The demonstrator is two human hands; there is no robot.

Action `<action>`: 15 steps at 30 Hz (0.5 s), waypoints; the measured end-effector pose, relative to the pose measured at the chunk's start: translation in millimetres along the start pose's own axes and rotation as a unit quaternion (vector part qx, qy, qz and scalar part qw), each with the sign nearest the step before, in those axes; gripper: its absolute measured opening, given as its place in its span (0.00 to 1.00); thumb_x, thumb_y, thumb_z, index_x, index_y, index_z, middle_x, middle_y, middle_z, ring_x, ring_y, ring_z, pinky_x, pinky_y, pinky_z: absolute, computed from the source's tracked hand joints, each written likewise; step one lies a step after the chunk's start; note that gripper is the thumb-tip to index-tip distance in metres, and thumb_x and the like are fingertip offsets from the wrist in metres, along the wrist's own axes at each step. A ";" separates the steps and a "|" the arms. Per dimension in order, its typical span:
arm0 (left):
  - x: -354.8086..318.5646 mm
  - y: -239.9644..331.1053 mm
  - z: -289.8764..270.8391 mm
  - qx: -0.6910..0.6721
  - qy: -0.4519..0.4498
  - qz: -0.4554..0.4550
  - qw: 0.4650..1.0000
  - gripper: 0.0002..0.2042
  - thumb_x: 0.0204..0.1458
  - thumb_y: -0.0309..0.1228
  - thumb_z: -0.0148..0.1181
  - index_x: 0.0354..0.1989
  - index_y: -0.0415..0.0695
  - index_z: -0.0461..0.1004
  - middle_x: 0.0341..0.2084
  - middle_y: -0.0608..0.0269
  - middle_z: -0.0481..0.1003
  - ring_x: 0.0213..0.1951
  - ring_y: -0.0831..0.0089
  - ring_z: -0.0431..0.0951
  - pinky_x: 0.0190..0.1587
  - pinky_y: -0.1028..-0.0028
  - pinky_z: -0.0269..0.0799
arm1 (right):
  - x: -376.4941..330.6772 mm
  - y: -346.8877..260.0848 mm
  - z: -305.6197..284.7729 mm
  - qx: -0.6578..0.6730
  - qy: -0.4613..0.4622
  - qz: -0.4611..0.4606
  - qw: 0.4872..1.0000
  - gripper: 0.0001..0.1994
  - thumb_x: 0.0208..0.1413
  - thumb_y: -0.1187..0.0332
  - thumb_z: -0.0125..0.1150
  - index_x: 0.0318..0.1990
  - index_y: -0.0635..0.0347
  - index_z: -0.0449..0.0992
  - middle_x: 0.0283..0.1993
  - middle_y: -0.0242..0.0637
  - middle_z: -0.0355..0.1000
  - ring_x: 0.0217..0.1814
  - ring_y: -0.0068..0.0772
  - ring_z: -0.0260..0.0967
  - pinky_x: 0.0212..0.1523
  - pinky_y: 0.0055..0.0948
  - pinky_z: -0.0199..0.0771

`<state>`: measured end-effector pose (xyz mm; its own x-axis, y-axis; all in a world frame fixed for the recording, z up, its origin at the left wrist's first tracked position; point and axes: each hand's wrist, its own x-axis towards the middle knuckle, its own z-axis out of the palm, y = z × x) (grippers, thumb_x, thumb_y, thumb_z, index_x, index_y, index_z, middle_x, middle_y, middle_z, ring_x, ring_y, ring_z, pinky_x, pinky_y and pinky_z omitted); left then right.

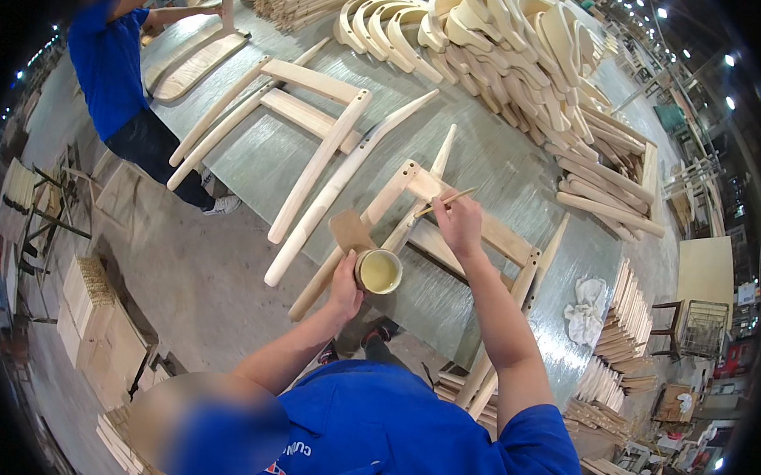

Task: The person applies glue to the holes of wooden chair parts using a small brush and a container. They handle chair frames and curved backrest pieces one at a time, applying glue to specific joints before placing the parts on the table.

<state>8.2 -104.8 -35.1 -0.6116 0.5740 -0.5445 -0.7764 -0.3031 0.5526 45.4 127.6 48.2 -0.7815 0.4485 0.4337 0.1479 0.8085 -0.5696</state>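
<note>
My left hand (345, 289) is wrapped round a round cup (379, 272) of pale yellow liquid, which looks like glue. A flat brown piece (350, 230) sticks out just beyond the cup, and I cannot tell whether it is fixed to it. Between the fingers of my right hand (458, 226) is a thin brush (440, 204), slanting over a pale wooden chair frame (392, 196). Dark holes show at the frame's corners. Part of its near rail is hidden behind my right hand and forearm.
A second chair frame (315, 83) lies on the film-covered table (485, 170) to the left. Curved wooden parts (524, 61) are piled at the back, with slats (608, 175) at the right. A crumpled white cloth (585, 310) rests nearby. A co-worker (108, 64) stands at far left.
</note>
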 end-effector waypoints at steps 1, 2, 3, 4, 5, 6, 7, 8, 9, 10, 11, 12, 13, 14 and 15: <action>1.4 -0.1 -1.4 0.003 -0.002 0.000 1.000 0.15 0.62 0.42 0.40 0.49 0.46 0.64 0.39 0.65 0.73 0.38 0.75 0.76 0.36 0.72 0.74 | 0.5 1.9 3.8 -0.010 -0.010 -0.016 1.000 0.10 0.51 0.65 0.58 0.25 0.61 0.73 0.23 0.39 0.71 0.26 0.41 0.69 0.31 0.36 0.65; 0.2 0.5 2.8 0.003 -0.004 -0.004 1.000 0.15 0.62 0.43 0.40 0.48 0.46 0.64 0.39 0.65 0.73 0.38 0.75 0.76 0.36 0.72 0.74 | -2.1 7.4 7.2 -0.024 -0.018 -0.027 0.999 0.10 0.51 0.65 0.58 0.24 0.62 0.73 0.23 0.40 0.71 0.26 0.41 0.69 0.30 0.36 0.66; -2.0 1.1 6.5 0.002 -0.006 -0.008 1.000 0.16 0.62 0.43 0.40 0.48 0.46 0.64 0.39 0.65 0.73 0.38 0.75 0.76 0.36 0.72 0.74 | -4.6 13.0 10.1 -0.039 -0.027 -0.038 0.998 0.10 0.51 0.65 0.58 0.24 0.62 0.73 0.23 0.40 0.71 0.25 0.42 0.69 0.29 0.36 0.66; -3.2 1.7 11.1 0.002 -0.009 -0.013 1.000 0.16 0.62 0.43 0.40 0.48 0.46 0.64 0.39 0.65 0.73 0.38 0.75 0.76 0.36 0.72 0.74 | -6.1 19.1 12.3 -0.008 -0.032 -0.012 0.999 0.08 0.50 0.64 0.58 0.25 0.57 0.72 0.19 0.36 0.68 0.26 0.40 0.68 0.31 0.39 0.63; -3.6 1.9 8.2 0.008 -0.004 -0.009 1.000 0.16 0.62 0.44 0.40 0.48 0.46 0.66 0.40 0.65 0.74 0.39 0.74 0.76 0.38 0.71 0.74 | -3.0 16.8 12.6 -0.005 -0.034 -0.015 0.999 0.08 0.50 0.64 0.58 0.25 0.57 0.72 0.19 0.36 0.68 0.26 0.40 0.68 0.31 0.39 0.62; -3.8 2.3 5.3 0.013 -0.001 -0.006 1.000 0.17 0.61 0.44 0.40 0.47 0.46 0.67 0.40 0.64 0.75 0.41 0.72 0.76 0.40 0.69 0.73 | 0.4 15.1 11.6 -0.002 -0.036 -0.017 0.999 0.08 0.51 0.64 0.58 0.25 0.56 0.72 0.19 0.35 0.68 0.27 0.40 0.68 0.32 0.38 0.62; -4.0 2.2 3.0 0.018 0.003 -0.003 1.000 0.17 0.61 0.45 0.41 0.47 0.46 0.68 0.40 0.64 0.76 0.42 0.71 0.76 0.42 0.68 0.73 | 2.2 12.9 10.8 0.000 -0.037 -0.019 0.999 0.08 0.51 0.64 0.58 0.25 0.56 0.72 0.20 0.35 0.68 0.27 0.39 0.68 0.32 0.38 0.62; -4.5 2.5 4.4 0.019 0.004 -0.005 1.000 0.17 0.61 0.45 0.40 0.47 0.46 0.68 0.40 0.64 0.76 0.42 0.71 0.76 0.42 0.68 0.73 | 1.6 13.0 10.1 -0.023 -0.041 -0.034 0.998 0.08 0.51 0.63 0.58 0.25 0.56 0.72 0.20 0.34 0.68 0.28 0.39 0.68 0.33 0.38 0.61; -5.1 2.9 5.7 0.020 0.004 -0.007 1.000 0.17 0.61 0.45 0.40 0.47 0.46 0.68 0.40 0.64 0.76 0.42 0.71 0.76 0.42 0.68 0.73 | 0.5 13.0 9.4 -0.045 -0.045 -0.048 0.997 0.08 0.51 0.63 0.58 0.26 0.55 0.72 0.20 0.34 0.68 0.28 0.38 0.68 0.34 0.37 0.61; -5.5 3.4 7.2 0.021 0.005 -0.009 1.000 0.17 0.61 0.45 0.40 0.47 0.46 0.68 0.40 0.64 0.76 0.42 0.71 0.76 0.42 0.68 0.73 | -0.4 13.0 8.8 -0.068 -0.049 -0.062 0.995 0.07 0.51 0.63 0.58 0.26 0.55 0.72 0.21 0.34 0.68 0.29 0.37 0.68 0.35 0.37 0.60; -5.1 3.1 5.7 0.018 0.004 -0.006 1.000 0.17 0.61 0.45 0.40 0.47 0.46 0.68 0.40 0.64 0.76 0.41 0.71 0.76 0.42 0.68 0.73 | 1.0 9.0 8.5 -0.056 -0.053 -0.048 0.996 0.07 0.51 0.63 0.58 0.26 0.55 0.72 0.21 0.34 0.68 0.29 0.37 0.68 0.36 0.37 0.60; -4.6 2.7 4.4 0.016 0.003 -0.003 1.000 0.18 0.61 0.45 0.40 0.47 0.46 0.68 0.40 0.64 0.76 0.41 0.71 0.76 0.42 0.68 0.73 | 2.5 5.1 8.1 -0.044 -0.056 -0.034 0.997 0.07 0.51 0.63 0.58 0.26 0.55 0.72 0.21 0.33 0.69 0.30 0.37 0.68 0.37 0.37 0.60; -4.1 2.5 2.9 0.013 0.003 0.000 1.000 0.18 0.61 0.45 0.40 0.47 0.46 0.68 0.40 0.64 0.76 0.41 0.71 0.77 0.42 0.68 0.73 | 4.2 1.1 8.0 -0.032 -0.060 -0.020 0.997 0.07 0.51 0.63 0.58 0.26 0.55 0.72 0.21 0.33 0.69 0.30 0.36 0.68 0.38 0.37 0.59; -3.1 1.7 2.7 0.019 -0.002 -0.006 1.000 0.18 0.61 0.45 0.40 0.47 0.46 0.68 0.40 0.64 0.75 0.41 0.71 0.77 0.42 0.68 0.73 | 3.8 2.9 7.5 -0.044 -0.053 -0.029 0.997 0.07 0.51 0.63 0.58 0.26 0.55 0.73 0.21 0.33 0.69 0.30 0.36 0.68 0.38 0.37 0.59; -2.1 1.6 1.9 0.024 -0.008 -0.012 1.000 0.18 0.61 0.45 0.40 0.47 0.46 0.68 0.41 0.64 0.75 0.41 0.71 0.77 0.42 0.68 0.73 | 3.8 4.5 7.5 -0.056 -0.045 -0.039 0.997 0.07 0.51 0.63 0.58 0.26 0.55 0.73 0.21 0.33 0.68 0.30 0.36 0.68 0.38 0.37 0.60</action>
<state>8.5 -105.0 -31.9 -0.5904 0.5920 -0.5485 -0.7822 -0.2523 0.5697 38.6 130.1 42.1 -0.8438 0.3514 0.4056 0.1477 0.8787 -0.4540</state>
